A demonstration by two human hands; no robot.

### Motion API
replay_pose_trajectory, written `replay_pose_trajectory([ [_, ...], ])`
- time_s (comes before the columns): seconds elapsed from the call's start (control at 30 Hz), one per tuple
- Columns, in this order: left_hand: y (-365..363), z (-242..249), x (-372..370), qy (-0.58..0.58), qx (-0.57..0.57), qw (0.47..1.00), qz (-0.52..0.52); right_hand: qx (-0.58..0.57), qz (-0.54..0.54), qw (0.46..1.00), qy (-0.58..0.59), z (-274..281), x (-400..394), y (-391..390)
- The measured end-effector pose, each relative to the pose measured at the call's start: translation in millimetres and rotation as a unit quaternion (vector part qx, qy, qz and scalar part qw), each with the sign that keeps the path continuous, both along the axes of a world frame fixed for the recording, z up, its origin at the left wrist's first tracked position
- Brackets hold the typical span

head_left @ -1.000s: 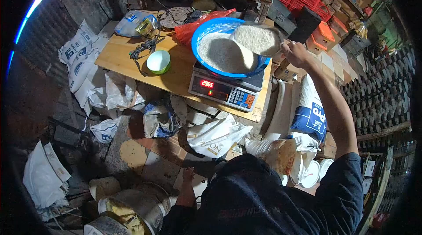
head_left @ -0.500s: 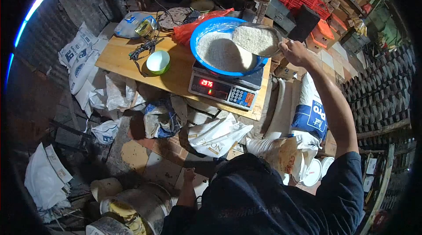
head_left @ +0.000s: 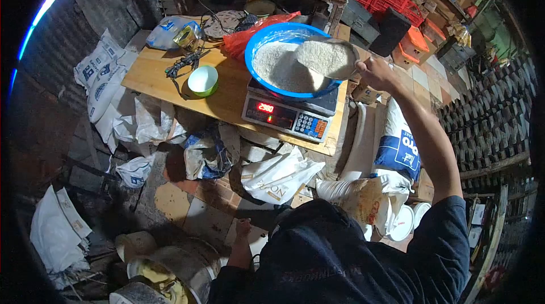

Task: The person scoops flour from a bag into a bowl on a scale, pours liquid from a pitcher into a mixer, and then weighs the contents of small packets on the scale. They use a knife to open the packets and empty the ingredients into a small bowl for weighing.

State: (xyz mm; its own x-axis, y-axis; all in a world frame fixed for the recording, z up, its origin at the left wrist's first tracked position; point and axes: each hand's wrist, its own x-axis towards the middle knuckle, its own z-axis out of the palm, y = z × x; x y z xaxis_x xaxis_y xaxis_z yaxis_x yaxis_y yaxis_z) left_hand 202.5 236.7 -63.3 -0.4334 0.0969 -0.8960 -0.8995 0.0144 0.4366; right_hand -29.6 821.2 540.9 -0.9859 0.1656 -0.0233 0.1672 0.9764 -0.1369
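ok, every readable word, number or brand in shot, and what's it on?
"2980": scale display, decimal point unclear
"Pro": blue-and-white sack
"NO": white sack on the floor, rest unclear
Too small or blurred: keypad, stacked sacks at left, stained sack, bucket lid, dark shirt

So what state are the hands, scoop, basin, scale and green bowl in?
Scale, on, red digits lit
Blue basin, on the scale, partly filled with pale powder
Scoop, heaped with pale powder, over the basin
Right hand, gripping the scoop
Left hand, lowered, loosely closed
Green bowl, upright, apparently empty
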Motion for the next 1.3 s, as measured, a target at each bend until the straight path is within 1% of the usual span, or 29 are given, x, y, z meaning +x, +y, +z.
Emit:
replay_pose_trajectory([
  [0.07,-2,-1,1,-0.008,0.059,0.998,0.015,-0.014,0.001,1.000,0.017,-4,-2,5],
  [0.13,0,31,-2,0.030,0.074,0.997,-0.010,-0.071,-0.014,0.997,0.038,-2,-2,5],
  [0.17,6,21,2,0.039,0.003,0.999,-0.006,-0.099,-0.023,0.994,0.049,-2,-1,5],
  [0.23,21,-3,9,0.058,-0.136,0.989,0.001,-0.070,-0.018,0.993,0.088,-4,-1,5],
  [0.27,17,-2,8,0.023,-0.097,0.995,0.012,-0.054,-0.015,0.993,0.108,-4,-1,5],
  [0.3,9,0,4,-0.011,-0.058,0.998,0.024,-0.048,-0.012,0.995,0.087,-3,0,5],
  [0.37,1,0,-6,-0.080,-0.036,0.996,-0.014,-0.036,-0.005,0.998,0.045,2,-1,5],
  [0.4,1,-1,-13,-0.115,-0.054,0.990,-0.062,-0.031,0.001,0.999,0.040,2,0,5],
  [0.47,8,6,-16,-0.079,-0.099,0.988,-0.089,-0.021,0.011,0.999,0.030,1,3,5],
  [0.5,21,33,-7,-0.007,-0.125,0.990,-0.065,-0.029,0.003,0.999,0.046,2,5,2],
  [0.53,30,48,-1,0.064,-0.149,0.986,-0.040,-0.038,-0.005,0.997,0.061,4,7,-3],
  [0.57,26,45,-1,0.072,-0.083,0.993,-0.033,-0.046,-0.012,0.996,0.077,5,8,-7],
  [0.63,4,11,4,0.088,0.047,0.995,-0.020,-0.053,-0.011,0.996,0.073,1,0,7],
  [0.67,0,8,5,0.084,0.078,0.993,-0.010,-0.057,-0.011,0.996,0.071,-2,-2,12],
  [0.77,2,5,4,0.087,0.093,0.992,0.006,0.015,0.011,0.994,0.105,-7,-1,11],
  [0.83,5,9,3,0.109,0.090,0.990,0.013,0.006,0.009,0.999,0.042,7,4,-2],
  [0.87,9,11,1,0.086,0.036,0.996,-0.003,0.002,0.008,1.000,0.011,13,6,-6],
  [0.93,11,9,0,0.033,-0.069,0.996,-0.035,0.024,0.017,0.999,0.023,6,4,-2],
  [0.97,8,9,3,0.038,0.107,0.992,0.045,0.034,0.022,0.999,0.028,2,4,-1],
  [1.0,2,-1,8,0.059,0.274,0.951,0.131,0.008,0.014,0.998,0.058,0,4,-1],
  [1.03,0,1,11,0.045,0.442,0.874,0.199,-0.018,0.007,0.996,0.088,-3,5,-2],
  [1.07,4,0,12,0.088,0.264,0.947,0.160,-0.044,0.000,0.992,0.118,-4,5,-2],
  [1.1,14,17,9,0.090,0.047,0.992,0.078,-0.048,-0.016,0.995,0.088,0,3,-3],
  [1.13,25,38,5,0.043,-0.133,0.990,0.010,-0.052,-0.032,0.996,0.057,6,1,-3],
  [1.17,23,39,3,0.036,-0.118,0.992,-0.006,-0.055,-0.049,0.997,0.027,10,0,-3],
  [1.23,19,33,1,0.022,-0.087,0.995,-0.038,-0.058,-0.045,0.996,0.046,0,-1,-1],
  [1.27,19,32,5,0.039,-0.063,0.997,-0.018,-0.060,-0.043,0.996,0.056,-3,-1,-1],
  [1.3,18,35,9,0.057,-0.040,0.998,0.004,-0.039,-0.033,0.998,0.028,-3,0,-1],
])
